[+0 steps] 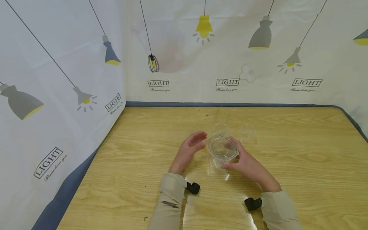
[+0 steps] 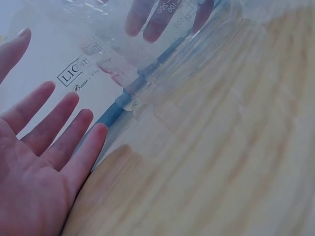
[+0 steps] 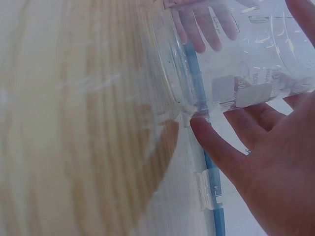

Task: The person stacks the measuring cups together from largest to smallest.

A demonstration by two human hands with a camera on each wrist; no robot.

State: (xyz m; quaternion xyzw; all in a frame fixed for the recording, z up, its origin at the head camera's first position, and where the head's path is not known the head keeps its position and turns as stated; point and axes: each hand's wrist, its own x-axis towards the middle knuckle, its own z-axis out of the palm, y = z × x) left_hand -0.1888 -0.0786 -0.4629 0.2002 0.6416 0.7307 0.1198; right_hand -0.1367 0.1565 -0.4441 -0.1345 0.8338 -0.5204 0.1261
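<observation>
A clear glass beaker [image 1: 222,148] with a pouring lip stands upright near the middle of the wooden table. My right hand [image 1: 244,161] grips it from the right side, thumb near and fingers round the far wall. Printed measuring marks show on the beaker [image 3: 246,73] in the right wrist view, its base right at the tabletop. To the left of it my left hand [image 1: 191,148] is held with fingers loosely extended, palm toward the glass and nothing in it. In the left wrist view the left hand [image 2: 44,157] has its fingers spread beside the beaker.
Two smaller clear glass vessels stand behind the beaker, one glass [image 1: 220,128] straight behind and another glass [image 1: 248,131] to the right. A printed white sheet [image 1: 187,89] walls off the back and left of the table [image 1: 129,153].
</observation>
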